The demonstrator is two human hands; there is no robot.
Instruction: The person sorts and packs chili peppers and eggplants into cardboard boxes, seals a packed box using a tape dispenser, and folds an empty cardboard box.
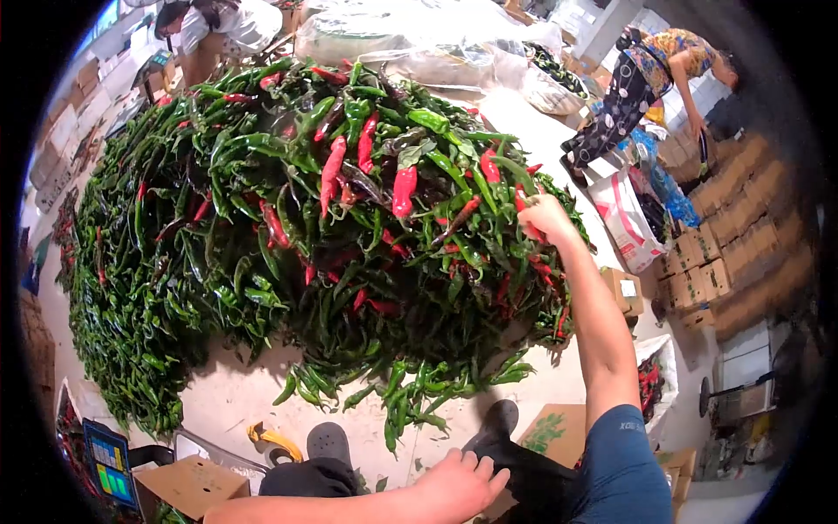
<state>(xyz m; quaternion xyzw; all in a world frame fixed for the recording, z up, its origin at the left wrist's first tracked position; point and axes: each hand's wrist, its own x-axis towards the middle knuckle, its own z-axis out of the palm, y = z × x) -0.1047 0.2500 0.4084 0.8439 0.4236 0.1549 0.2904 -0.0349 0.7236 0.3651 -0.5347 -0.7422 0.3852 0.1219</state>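
A big heap of long green chili peppers [166, 288] with red ones mixed in lies on the floor in front of me. At the heap's right side, my right hand [546, 218] reaches in with its fingers curled round a red pepper [533, 233], partly hidden by the fingers. Other red peppers [332, 175] lie on top of the pile. My left hand [463, 482] is low in front of my legs, palm down and fingers apart, with nothing in it. Between it and the heap, some loose green peppers [397, 406] are on the floor.
A cardboard box [192, 485] and a blue-screened scale [109, 463] stand at lower left, near a yellow tape roll [275, 441]. Another carton [559, 432] sits by my right leg. Two people work behind the heap, near white sacks [410, 44] and stacked boxes [746, 236].
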